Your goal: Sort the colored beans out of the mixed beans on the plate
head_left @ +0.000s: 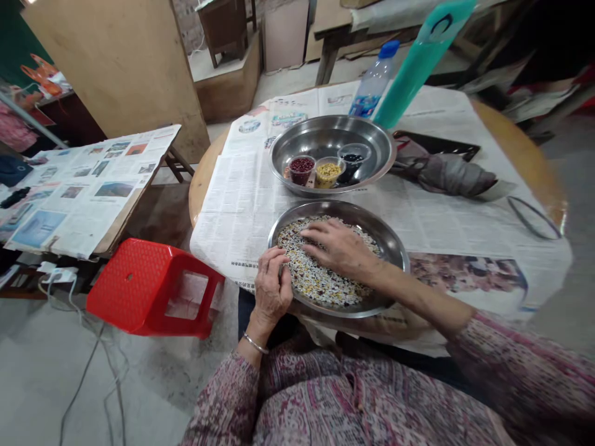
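Note:
A round steel basin (403,251) in front of me holds a spread mix of white, yellow and dark grains and beans (325,286). At its left rim my left hand (272,282) is closed on the edge, a silver bangle on the wrist. My right hand (341,248) reaches in from the right over the mix, fingers apart and slightly blurred; whether it touches the beans I cannot tell. Behind stands a second steel basin (320,133). Inside it are clear cups of red beans (302,168), yellow beans or kernels (328,172) and black beans (354,158).
Newspaper (227,198) covers the round table. A water bottle (374,80), a teal bottle-shaped object (423,62) and a folded grey umbrella (450,174) are behind and right of the basins. A red stool (149,285) and a newspaper-covered bench (93,179) stand left, with cables (105,365) on the floor.

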`<state>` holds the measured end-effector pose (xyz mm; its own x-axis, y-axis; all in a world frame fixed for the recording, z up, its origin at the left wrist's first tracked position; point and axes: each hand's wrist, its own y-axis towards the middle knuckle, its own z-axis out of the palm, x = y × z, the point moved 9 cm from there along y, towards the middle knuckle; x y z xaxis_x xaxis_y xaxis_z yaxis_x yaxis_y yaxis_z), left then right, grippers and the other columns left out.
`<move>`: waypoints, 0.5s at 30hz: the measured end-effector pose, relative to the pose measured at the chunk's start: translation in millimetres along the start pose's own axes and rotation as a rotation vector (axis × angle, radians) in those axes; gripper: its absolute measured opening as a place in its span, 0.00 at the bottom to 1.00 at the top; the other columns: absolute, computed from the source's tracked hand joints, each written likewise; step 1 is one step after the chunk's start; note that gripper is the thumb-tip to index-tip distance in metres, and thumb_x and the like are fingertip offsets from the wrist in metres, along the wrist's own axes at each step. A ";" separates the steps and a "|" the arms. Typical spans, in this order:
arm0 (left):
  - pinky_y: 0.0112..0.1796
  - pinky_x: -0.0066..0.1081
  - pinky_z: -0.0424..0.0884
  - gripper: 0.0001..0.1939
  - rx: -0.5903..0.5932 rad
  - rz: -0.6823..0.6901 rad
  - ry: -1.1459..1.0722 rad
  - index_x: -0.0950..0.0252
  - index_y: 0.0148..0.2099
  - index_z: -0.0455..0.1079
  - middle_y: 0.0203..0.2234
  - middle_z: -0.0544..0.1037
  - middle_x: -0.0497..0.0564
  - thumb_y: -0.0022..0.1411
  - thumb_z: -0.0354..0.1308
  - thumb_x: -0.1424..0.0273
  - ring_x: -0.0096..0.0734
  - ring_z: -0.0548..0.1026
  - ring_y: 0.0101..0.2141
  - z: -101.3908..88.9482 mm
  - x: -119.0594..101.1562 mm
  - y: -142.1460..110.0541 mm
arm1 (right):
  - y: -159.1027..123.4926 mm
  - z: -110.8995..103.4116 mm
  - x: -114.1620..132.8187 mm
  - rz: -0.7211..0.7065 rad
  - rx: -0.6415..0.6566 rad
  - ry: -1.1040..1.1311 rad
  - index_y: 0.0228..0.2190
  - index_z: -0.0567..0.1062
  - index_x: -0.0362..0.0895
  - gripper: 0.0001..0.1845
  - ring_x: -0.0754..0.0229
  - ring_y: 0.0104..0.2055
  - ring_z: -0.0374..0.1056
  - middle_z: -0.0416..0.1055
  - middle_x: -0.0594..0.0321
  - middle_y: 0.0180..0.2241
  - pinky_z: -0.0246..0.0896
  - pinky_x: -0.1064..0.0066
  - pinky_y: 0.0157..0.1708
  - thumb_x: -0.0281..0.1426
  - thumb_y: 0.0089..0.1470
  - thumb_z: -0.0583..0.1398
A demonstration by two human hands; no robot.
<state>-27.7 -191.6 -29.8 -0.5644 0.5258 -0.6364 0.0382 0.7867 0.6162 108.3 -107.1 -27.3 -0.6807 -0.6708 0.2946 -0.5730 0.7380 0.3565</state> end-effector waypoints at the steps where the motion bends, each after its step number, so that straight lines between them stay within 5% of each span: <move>1: 0.58 0.48 0.70 0.10 0.001 0.000 0.002 0.63 0.50 0.67 0.50 0.73 0.57 0.71 0.48 0.77 0.39 0.70 0.57 0.0 -0.2 0.0 | -5.1 3.2 17.7 -0.067 0.030 0.038 0.46 0.79 0.44 0.15 0.48 0.48 0.67 0.75 0.50 0.46 0.66 0.52 0.50 0.36 0.64 0.56; 4: 0.58 0.48 0.70 0.10 0.007 0.002 0.009 0.63 0.50 0.67 0.50 0.73 0.58 0.71 0.48 0.77 0.39 0.70 0.56 0.6 -0.4 -0.3 | -25.2 7.5 61.2 -0.240 0.099 0.162 0.44 0.78 0.45 0.12 0.52 0.47 0.67 0.75 0.53 0.45 0.67 0.57 0.49 0.32 0.64 0.55; 7: 0.58 0.48 0.70 0.09 0.009 0.002 0.008 0.64 0.50 0.66 0.50 0.73 0.58 0.72 0.48 0.76 0.39 0.70 0.56 1.1 -0.3 -0.7 | -43.0 9.1 72.2 -0.334 0.181 0.221 0.39 0.78 0.46 0.12 0.55 0.46 0.67 0.76 0.57 0.43 0.67 0.61 0.46 0.29 0.65 0.54; 11: 0.58 0.48 0.70 0.09 -0.001 -0.003 -0.002 0.63 0.50 0.67 0.50 0.73 0.57 0.72 0.48 0.76 0.39 0.70 0.56 0.4 0.0 -0.9 | -46.1 0.4 32.3 -0.266 0.153 0.162 0.37 0.79 0.48 0.13 0.54 0.46 0.69 0.77 0.58 0.43 0.67 0.59 0.46 0.29 0.64 0.53; 15: 0.58 0.48 0.70 0.09 -0.003 -0.014 -0.009 0.63 0.50 0.67 0.49 0.73 0.57 0.71 0.49 0.77 0.40 0.70 0.56 0.1 0.7 -0.8 | -36.9 -15.1 -28.8 0.008 0.009 0.081 0.39 0.80 0.48 0.14 0.50 0.48 0.69 0.77 0.56 0.44 0.68 0.54 0.49 0.32 0.64 0.53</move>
<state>-28.1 -191.8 -30.8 -0.5578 0.5173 -0.6491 0.0280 0.7933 0.6082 155.9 -116.1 -35.5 -0.6464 -0.6683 0.3682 -0.5719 0.7438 0.3460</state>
